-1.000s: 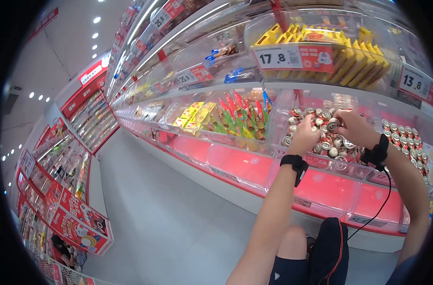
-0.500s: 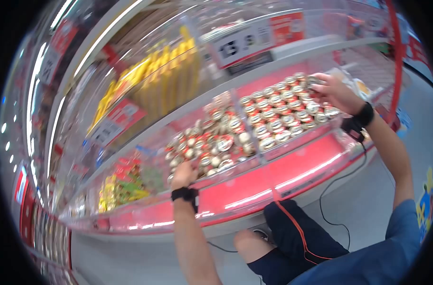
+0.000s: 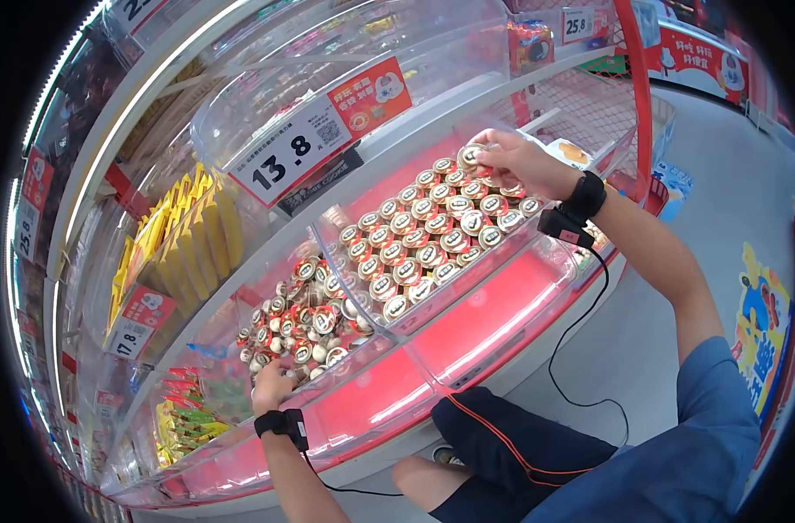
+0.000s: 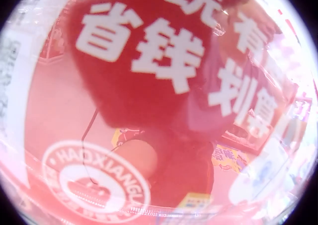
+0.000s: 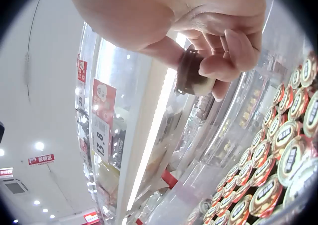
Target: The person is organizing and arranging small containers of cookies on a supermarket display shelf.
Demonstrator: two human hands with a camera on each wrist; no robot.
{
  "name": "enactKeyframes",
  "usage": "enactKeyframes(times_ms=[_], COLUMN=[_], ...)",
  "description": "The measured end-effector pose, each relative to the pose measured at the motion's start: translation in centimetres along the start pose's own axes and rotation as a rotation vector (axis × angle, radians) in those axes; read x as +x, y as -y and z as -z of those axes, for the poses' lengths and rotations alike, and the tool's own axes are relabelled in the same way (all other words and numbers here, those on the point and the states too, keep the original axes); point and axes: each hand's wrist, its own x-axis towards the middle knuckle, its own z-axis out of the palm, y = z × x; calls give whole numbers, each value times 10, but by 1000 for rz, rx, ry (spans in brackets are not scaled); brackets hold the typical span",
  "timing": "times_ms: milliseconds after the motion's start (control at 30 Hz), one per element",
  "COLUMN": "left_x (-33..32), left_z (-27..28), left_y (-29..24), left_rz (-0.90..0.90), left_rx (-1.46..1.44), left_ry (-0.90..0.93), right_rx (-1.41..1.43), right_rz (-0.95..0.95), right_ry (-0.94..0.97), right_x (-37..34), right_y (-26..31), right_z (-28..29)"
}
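right wrist: the right hand (image 5: 208,31) pinches a small cup (image 5: 190,72) with thumb and fingers, its size probably demanding that (left hand (image 3: 272,389) near loose cups (image 3: 325,321), grip i cannot tell).

White-and-red rectangular price card (image 3: 319,126): 13.8, 好玩 有趣 省钱 划算. Smaller white-and-red card (image 3: 140,321), lower left: 17.8. White plastic-fronted tag (image 3: 577,24), top right: 25.8. Long red banner (image 3: 698,65): 好吃 好玩 好便宜. Glossy red card (image 4: 124,106): 省钱, 划算, HAOXIANG…. Red hanging sign (image 5: 40,159): 散称区. Round gold-lidded cups (image 3: 402,224): print too small.
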Motion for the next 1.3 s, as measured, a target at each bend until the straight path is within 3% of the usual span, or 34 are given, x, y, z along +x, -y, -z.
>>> enactKeyframes(times_ms=[167, 300, 433, 533, 700, 833, 933, 1067, 1300], left_x=[1, 0, 0, -2, -4, 1, -1, 8, 8], left_z=[-2, 0, -2, -1, -1, -2, 0, -4, -5], left_y=[1, 2, 3, 0, 1, 4, 1, 6, 7], left_rz=[5, -22, -48, -48, -60, -50, -45, 10, 1], left_rx=[-18, -10, -39, -46, -62, -40, -62, -109, -130], left_ry=[-1, -6, -34, -44, -67, -63, -52, -24, -39], right_rx=[136, 280, -308, -719, -909, -349, 11, 32, -656], right_rz=[73, -24, 25, 251, -269, -404, -315, -286, -207], right_ry=[3, -65, -148, -159, 18, -61, 111, 125, -22], right_x=[16, 43, 48, 79, 98, 101, 109, 114, 115], right_y=[5, -3, 6, -12, 16, 10, -9, -18, -8], right_z=[10, 20, 10, 15, 15, 14, 24, 21, 6])
